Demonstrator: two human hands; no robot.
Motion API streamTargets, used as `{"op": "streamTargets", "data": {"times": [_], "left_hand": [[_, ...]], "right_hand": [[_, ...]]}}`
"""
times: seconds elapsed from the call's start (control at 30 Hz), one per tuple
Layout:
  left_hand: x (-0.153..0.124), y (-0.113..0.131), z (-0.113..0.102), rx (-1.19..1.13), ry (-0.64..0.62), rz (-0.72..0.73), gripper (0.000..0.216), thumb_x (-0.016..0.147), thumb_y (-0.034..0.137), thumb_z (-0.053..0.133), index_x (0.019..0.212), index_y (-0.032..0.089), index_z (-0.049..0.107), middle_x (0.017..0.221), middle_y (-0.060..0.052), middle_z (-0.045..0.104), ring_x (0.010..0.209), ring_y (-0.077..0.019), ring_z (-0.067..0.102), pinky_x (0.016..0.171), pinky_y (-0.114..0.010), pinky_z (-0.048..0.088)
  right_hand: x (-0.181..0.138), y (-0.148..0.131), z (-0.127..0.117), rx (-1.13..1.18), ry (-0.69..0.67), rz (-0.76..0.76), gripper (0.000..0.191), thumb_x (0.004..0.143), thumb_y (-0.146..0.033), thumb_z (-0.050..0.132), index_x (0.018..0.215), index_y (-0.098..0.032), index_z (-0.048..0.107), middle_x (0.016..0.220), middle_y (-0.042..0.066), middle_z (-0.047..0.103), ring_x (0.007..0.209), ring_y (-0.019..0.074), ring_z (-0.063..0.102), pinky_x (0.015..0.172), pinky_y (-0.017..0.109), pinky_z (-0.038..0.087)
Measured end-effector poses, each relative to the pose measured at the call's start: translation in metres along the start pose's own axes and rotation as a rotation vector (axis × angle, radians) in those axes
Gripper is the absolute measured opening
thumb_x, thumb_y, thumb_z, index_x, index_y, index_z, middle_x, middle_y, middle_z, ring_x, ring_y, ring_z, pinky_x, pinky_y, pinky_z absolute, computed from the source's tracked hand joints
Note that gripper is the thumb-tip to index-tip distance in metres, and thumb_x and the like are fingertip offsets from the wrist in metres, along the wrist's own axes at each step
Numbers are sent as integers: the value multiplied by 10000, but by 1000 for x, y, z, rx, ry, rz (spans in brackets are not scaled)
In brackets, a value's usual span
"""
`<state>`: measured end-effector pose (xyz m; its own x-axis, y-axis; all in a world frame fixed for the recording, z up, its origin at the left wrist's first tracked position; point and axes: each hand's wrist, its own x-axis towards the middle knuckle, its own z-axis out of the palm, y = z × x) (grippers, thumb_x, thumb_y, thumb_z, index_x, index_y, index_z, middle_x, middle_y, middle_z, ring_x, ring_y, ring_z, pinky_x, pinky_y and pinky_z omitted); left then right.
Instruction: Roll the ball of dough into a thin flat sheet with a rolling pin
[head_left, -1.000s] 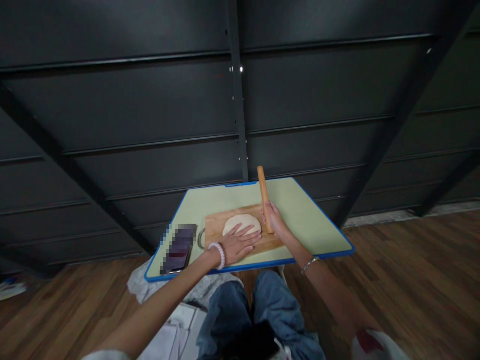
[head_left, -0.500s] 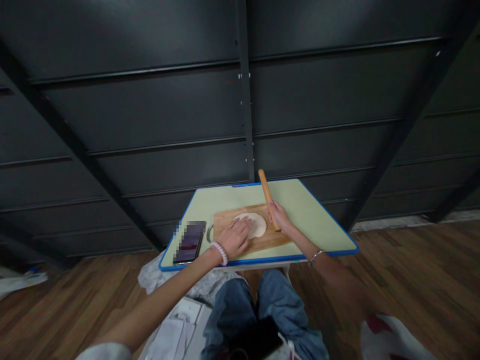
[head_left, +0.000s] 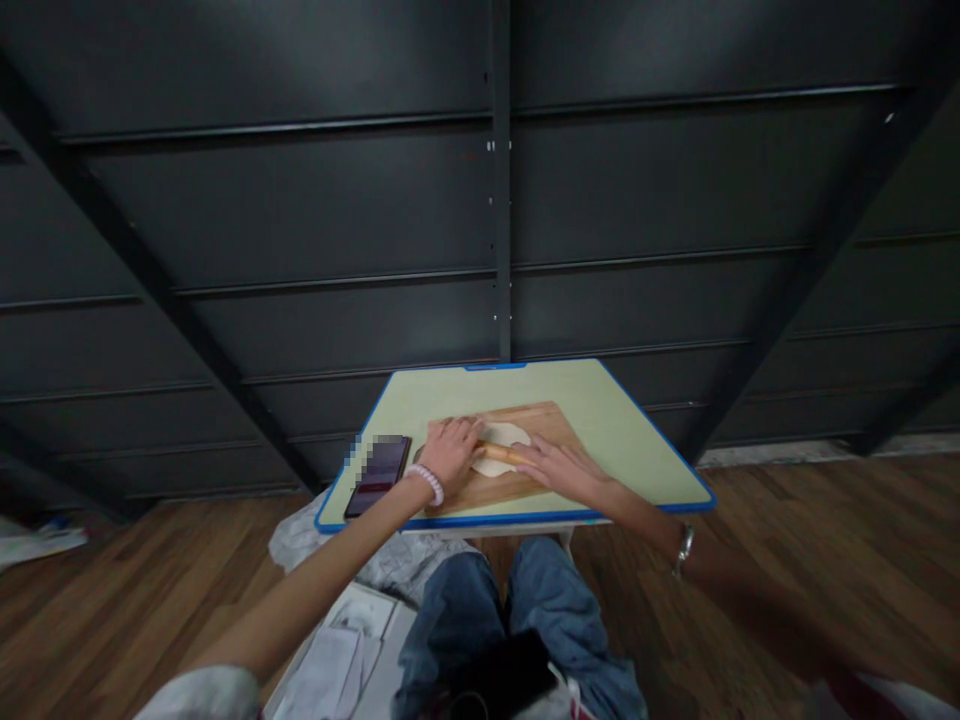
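Observation:
A wooden cutting board (head_left: 517, 485) lies on a small pale green table with a blue rim (head_left: 637, 440). On the board is a flat round of pale dough (head_left: 511, 437). A wooden rolling pin (head_left: 499, 455) lies crosswise over the dough. My left hand (head_left: 448, 450) rests on the pin's left end with curled fingers. Flat over the pin's right end lies my right hand (head_left: 559, 465), its fingers stretched out. A bead bracelet sits on my left wrist, a metal one on my right.
A dark phone (head_left: 379, 472) lies on the table left of the board. Behind the table stands a dark metal panel wall (head_left: 480, 200). Wooden floor (head_left: 825, 560) surrounds the table. Papers (head_left: 337, 650) and my jeans-clad knees (head_left: 517, 620) are below the table edge.
My right hand has laid the rolling pin, earlier held upright beside the dough, across it. My left hand left the dough surface and went onto the pin's left end.

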<state>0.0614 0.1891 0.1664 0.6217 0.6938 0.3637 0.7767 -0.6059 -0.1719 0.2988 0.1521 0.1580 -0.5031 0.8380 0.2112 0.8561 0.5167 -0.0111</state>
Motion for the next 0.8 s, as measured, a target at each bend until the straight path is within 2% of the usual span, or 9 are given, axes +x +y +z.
{"op": "streamTargets", "data": {"times": [0.07, 0.13, 0.23, 0.33, 0.47, 0.57, 0.7, 0.8], "left_hand": [[-2, 0, 10, -54, -56, -11, 333, 943, 325, 357, 1215, 203, 506, 1202, -76, 587, 1127, -207, 504, 1016, -412, 297], [-6, 1, 17, -107, -83, -42, 362, 960, 320, 301, 1252, 206, 483, 1210, -67, 592, 1128, -192, 512, 1026, -410, 290], [-12, 6, 21, -169, -72, -109, 398, 965, 313, 266, 1301, 190, 441, 1235, -66, 579, 1141, -183, 504, 1032, -395, 297], [-14, 12, 21, -197, -48, -143, 407, 965, 327, 249, 1301, 203, 441, 1277, -58, 547, 1187, -179, 468, 1050, -387, 288], [-4, 17, 22, -141, -60, -169, 424, 944, 379, 294, 1239, 145, 489, 1303, -116, 512, 1265, -227, 394, 1058, -414, 283], [9, 16, 23, -99, -122, -213, 475, 940, 410, 281, 1161, 72, 530, 1313, -180, 488, 1279, -260, 382, 1056, -409, 293], [26, 8, 30, -74, -176, -237, 547, 939, 421, 254, 1245, 19, 463, 1368, -211, 427, 1311, -274, 342, 1083, -403, 258], [38, -1, 37, -95, -238, -261, 585, 939, 437, 204, 1289, 28, 434, 1378, -195, 428, 1321, -267, 329, 1104, -426, 216]], "right_hand": [[-3, -4, -3, -66, -12, 23, 427, 934, -475, 347, 1337, -353, 418, 1293, 79, 525, 870, 232, 650, 733, 342, 506], [-4, -6, -6, -101, 10, 25, 411, 941, -446, 346, 1309, -302, 460, 1230, 96, 568, 891, 240, 639, 722, 332, 504], [-3, -8, -4, -105, 82, 25, 357, 954, -351, 345, 1206, -209, 554, 1138, 112, 622, 1001, 244, 595, 827, 344, 475], [1, -9, 6, -81, 145, 45, 374, 952, -299, 343, 1229, -138, 535, 1212, 131, 593, 1110, 237, 542, 952, 364, 412], [15, -6, 18, -53, 171, 95, 542, 931, -412, 364, 1329, -50, 429, 1365, 178, 456, 1273, 253, 401, 1056, 384, 315], [30, 3, 19, -38, 158, 108, 622, 918, -499, 335, 1349, -56, 409, 1395, 179, 415, 1302, 261, 358, 1071, 397, 284], [49, 16, 20, -24, 134, 126, 671, 915, -556, 273, 1358, -71, 406, 1385, 175, 431, 1292, 263, 374, 1075, 403, 261], [60, 24, 23, -20, 133, 133, 676, 919, -566, 230, 1357, -84, 413, 1383, 166, 435, 1311, 263, 344, 1087, 431, 223]]}}
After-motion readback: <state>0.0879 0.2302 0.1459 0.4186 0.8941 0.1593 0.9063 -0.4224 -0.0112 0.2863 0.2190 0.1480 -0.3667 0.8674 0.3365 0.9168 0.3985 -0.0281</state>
